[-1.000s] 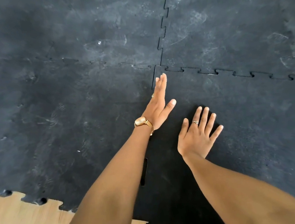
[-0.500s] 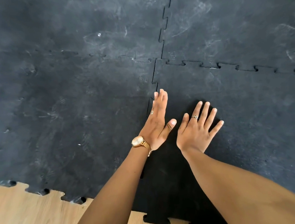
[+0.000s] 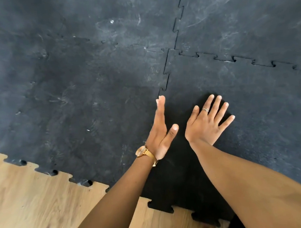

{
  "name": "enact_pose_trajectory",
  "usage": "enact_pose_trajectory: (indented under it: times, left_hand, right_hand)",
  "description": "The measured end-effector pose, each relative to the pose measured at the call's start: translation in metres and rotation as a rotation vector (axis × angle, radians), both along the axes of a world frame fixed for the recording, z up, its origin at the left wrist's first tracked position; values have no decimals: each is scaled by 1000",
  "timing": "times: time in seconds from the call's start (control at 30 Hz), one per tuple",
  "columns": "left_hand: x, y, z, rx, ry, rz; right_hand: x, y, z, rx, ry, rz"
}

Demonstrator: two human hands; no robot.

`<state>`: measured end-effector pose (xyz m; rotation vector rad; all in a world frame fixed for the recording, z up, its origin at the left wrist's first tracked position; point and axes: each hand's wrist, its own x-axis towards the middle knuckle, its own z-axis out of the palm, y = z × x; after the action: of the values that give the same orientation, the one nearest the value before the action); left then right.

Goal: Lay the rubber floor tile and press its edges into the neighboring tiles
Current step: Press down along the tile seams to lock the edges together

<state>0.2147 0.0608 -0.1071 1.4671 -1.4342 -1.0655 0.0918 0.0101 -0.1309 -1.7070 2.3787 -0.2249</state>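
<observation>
The black rubber floor tile (image 3: 253, 109) lies flat at the lower right, its puzzle-cut edges meeting the neighboring tile (image 3: 95, 103) on the left and another neighboring tile (image 3: 237, 17) beyond it. My left hand (image 3: 161, 131), wearing a gold watch, stands on its edge along the left seam (image 3: 165, 80), fingers straight and together. My right hand (image 3: 207, 123), with a ring, rests palm down on the tile, fingers spread. Neither hand holds anything.
Bare wooden floor (image 3: 36, 203) shows at the lower left and bottom, bordered by the tiles' toothed front edges (image 3: 53, 172). A fourth laid tile (image 3: 102, 18) fills the upper left. My forearms cover part of the front seam.
My left hand has slid back toward me along the left seam. My right hand has drawn back slightly as well. More wooden floor has come into view.
</observation>
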Motion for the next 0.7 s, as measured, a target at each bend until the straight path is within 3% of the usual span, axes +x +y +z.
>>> enact_pose_trajectory:
  times: [0.1,0.2,0.27,0.33,0.4,0.47,0.7]
  left_hand:
    - [0,-2,6,56,110,33]
    - [7,-15,27,144,152,224]
    - [10,-26,43,10,60,327]
    - [7,-32,47,-89,138,355]
    - [-1,-27,30,-21,120,183]
    - [-5,-15,2,-19,-48,-41]
    - [-2,-12,24,24,41,84]
  right_hand:
    - [0,1,3,1,7,4]
    - [-1,2,1,5,13,5]
    - [-2,2,0,10,17,-3]
    - [-1,0,0,11,18,0]
    - [-1,-1,0,12,23,1]
    - [-1,0,-1,12,29,8]
    - [-3,-1,2,48,17,28]
